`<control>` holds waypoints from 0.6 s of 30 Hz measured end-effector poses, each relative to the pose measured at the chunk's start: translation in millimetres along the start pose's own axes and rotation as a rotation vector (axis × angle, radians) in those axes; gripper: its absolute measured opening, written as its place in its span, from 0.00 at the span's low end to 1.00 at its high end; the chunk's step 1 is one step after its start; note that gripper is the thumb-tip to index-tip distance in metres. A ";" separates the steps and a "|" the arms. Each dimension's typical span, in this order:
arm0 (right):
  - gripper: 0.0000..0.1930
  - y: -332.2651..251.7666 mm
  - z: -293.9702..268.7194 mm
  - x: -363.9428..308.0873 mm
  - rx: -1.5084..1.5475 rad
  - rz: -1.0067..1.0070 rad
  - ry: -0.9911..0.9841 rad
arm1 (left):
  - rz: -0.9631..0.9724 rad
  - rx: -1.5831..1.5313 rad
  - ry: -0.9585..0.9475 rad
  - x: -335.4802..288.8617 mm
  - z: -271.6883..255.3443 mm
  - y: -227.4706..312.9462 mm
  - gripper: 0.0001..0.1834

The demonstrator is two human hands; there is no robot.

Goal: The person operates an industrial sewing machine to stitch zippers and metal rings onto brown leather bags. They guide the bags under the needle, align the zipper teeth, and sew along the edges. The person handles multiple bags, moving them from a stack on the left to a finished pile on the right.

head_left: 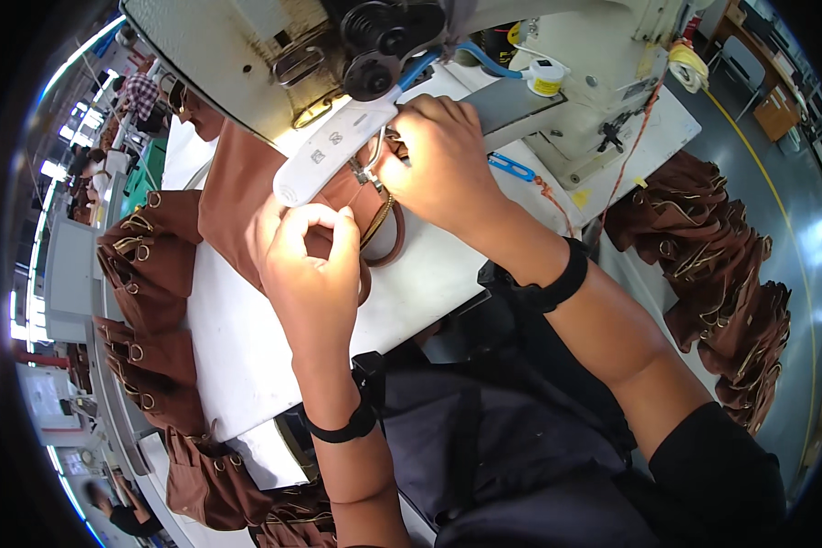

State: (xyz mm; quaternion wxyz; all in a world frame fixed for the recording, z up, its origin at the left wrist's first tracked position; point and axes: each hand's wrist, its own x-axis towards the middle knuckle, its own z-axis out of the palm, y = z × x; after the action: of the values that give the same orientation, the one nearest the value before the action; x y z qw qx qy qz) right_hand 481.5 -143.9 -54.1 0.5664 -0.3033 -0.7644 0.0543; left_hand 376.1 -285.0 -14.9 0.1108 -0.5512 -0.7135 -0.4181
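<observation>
Lying on the white counter [247, 370], the brown material [237, 196] reaches under the sewing machine [233, 64]; the left hand [312, 265] curls over it, the right hand [443, 160] beside the metal foot [371, 175]; what either pinches I cannot tell.

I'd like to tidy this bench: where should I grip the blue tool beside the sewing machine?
Probably pinch the slotted blue tool mid-body, coming from above: it is long and appears to lie flat on the tabletop. Its right end seems worse, since the orange cord trails from there.
</observation>
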 end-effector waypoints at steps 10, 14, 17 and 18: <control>0.10 -4.5 -2.0 1.1 0.002 -0.002 -0.024 | 0.192 0.309 0.133 22.4 8.4 -26.7 0.15; 0.10 -4.6 -1.4 1.1 -0.015 -0.001 -0.031 | 0.160 0.306 0.163 15.7 8.6 -29.7 0.16; 0.10 -1.5 -1.4 1.5 -0.025 -0.005 -0.022 | 0.160 0.193 0.177 2.4 9.1 -26.7 0.21; 0.10 -2.4 0.2 0.2 -0.017 -0.011 -0.017 | 0.180 0.110 0.156 -5.8 10.6 -15.3 0.22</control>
State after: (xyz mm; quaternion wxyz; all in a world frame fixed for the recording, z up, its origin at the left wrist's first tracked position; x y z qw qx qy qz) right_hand 480.3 -145.7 -53.0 0.5575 -0.3036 -0.7712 0.0472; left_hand 368.0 -282.0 -32.5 0.2332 -0.5718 -0.6723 -0.4082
